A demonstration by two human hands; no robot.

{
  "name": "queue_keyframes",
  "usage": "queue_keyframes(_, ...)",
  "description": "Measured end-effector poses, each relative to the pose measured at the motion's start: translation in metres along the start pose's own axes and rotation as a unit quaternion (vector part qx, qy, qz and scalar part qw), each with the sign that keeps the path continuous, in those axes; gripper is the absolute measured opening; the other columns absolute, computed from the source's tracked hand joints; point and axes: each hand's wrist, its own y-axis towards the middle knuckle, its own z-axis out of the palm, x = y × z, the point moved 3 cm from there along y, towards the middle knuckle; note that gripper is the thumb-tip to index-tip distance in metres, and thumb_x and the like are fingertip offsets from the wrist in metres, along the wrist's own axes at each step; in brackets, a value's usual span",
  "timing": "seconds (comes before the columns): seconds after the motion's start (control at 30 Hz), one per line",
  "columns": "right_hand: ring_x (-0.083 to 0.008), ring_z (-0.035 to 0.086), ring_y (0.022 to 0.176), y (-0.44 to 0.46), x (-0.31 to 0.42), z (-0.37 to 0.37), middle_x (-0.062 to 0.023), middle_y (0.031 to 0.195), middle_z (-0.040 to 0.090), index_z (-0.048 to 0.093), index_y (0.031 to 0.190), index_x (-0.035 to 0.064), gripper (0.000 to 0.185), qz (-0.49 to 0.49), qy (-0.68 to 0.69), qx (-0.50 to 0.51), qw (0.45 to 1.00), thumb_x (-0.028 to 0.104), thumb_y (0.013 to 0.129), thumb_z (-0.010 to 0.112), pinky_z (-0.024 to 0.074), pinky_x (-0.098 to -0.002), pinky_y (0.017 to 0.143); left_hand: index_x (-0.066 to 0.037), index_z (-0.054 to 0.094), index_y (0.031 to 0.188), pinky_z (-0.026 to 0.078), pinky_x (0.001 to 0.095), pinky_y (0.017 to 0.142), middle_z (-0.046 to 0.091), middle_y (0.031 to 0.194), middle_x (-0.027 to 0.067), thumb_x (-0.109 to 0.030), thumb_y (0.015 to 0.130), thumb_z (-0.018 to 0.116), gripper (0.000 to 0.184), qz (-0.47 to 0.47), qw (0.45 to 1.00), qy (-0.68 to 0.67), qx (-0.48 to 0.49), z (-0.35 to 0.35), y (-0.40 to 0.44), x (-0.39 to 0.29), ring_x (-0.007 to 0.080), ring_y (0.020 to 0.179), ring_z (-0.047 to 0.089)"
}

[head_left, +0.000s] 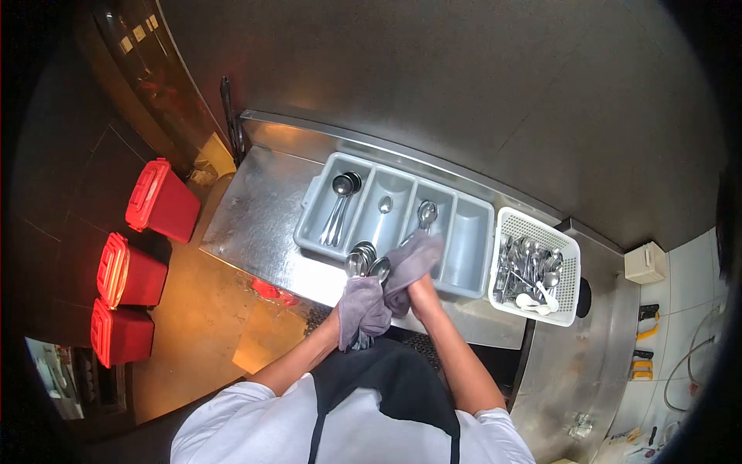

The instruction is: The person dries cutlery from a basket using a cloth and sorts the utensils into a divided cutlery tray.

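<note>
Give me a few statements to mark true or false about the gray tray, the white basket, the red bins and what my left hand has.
1. The gray tray has four compartments. True.
2. The tray's rightmost compartment is full of ladles. False: that compartment shows no cutlery.
3. The left hand, covered by a cloth, holds metal spoons. True.
4. White spoons lie in the white basket. True.
5. The basket stands left of the tray. False: it is on the right.
6. Only one red bin is visible. False: three red bins show.

Steel counter [272, 209], dark wall [464, 85]
</note>
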Motion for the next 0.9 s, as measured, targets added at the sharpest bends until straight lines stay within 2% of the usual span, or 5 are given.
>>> queue_keyframes(0.03,-0.0238,0.063,0.115,-0.005,0.001,0.002,-0.0136,0.122,0.065,0.058,0.130,-0.0007,0.042,-0.057,-0.178,0.034,0.982,0.026,0.098,0.063,0.0500,-0.0357,0.097,-0.008,0.065,0.097,0.050,0.0271,0.060,0.060,0.084,0.0004,-0.015,0.098,0.065,0.007,-0.025,0.999,0.034,-0.022,0.015,-0.001,-0.009,0.0093,0.072,0.057)
queue_keyframes(0.2,-0.0227,0.068,0.104,-0.004,0.017,0.008,-0.0138,0.109,0.073,0.068,0.113,-0.0037,0.027,-0.150,-0.237,0.055,0.958,0.015,0.094,0.063,0.0513,-0.0346,0.092,-0.006,0.065,0.100,0.051,0.0275,0.063,0.062,0.086,0.0012,-0.016,0.098,0.065,0.011,0.017,0.974,0.224,-0.033,0.039,-0.006,-0.037,0.0098,0.076,0.059)
queue_keyframes(0.43,-0.0176,0.066,0.098,0.014,0.015,-0.022,-0.0098,0.101,0.072,0.068,0.110,-0.0040,0.023,-0.226,-0.287,-0.134,0.921,0.011,0.096,0.056,0.0516,-0.0328,0.086,-0.002,0.066,0.108,0.053,0.0291,0.072,0.065,0.094,0.0032,-0.016,0.094,0.070,0.020,0.087,0.941,0.322,-0.067,0.063,-0.018,-0.049,0.0117,0.083,0.062)
queue_keyframes(0.6,-0.0179,0.064,0.097,0.010,0.020,-0.018,-0.0085,0.102,0.071,0.068,0.110,-0.0040,0.024,-0.223,-0.202,-0.195,0.933,0.014,0.097,0.059,0.0511,-0.0340,0.088,-0.002,0.069,0.109,0.053,0.0297,0.075,0.068,0.096,0.0037,-0.015,0.094,0.071,0.020,0.183,0.881,0.419,-0.123,0.071,-0.022,-0.054,0.0121,0.085,0.063)
queue_keyframes(0.9,-0.0194,0.059,0.113,-0.031,-0.017,0.019,-0.0097,0.122,0.062,0.058,0.127,0.0018,0.031,-0.018,0.025,-0.125,0.992,0.020,0.104,0.048,0.0491,-0.0345,0.095,0.001,0.069,0.110,0.053,0.0326,0.080,0.072,0.101,0.0088,-0.015,0.095,0.068,0.022,0.101,0.917,0.344,-0.173,0.071,-0.022,-0.047,0.0158,0.090,0.066)
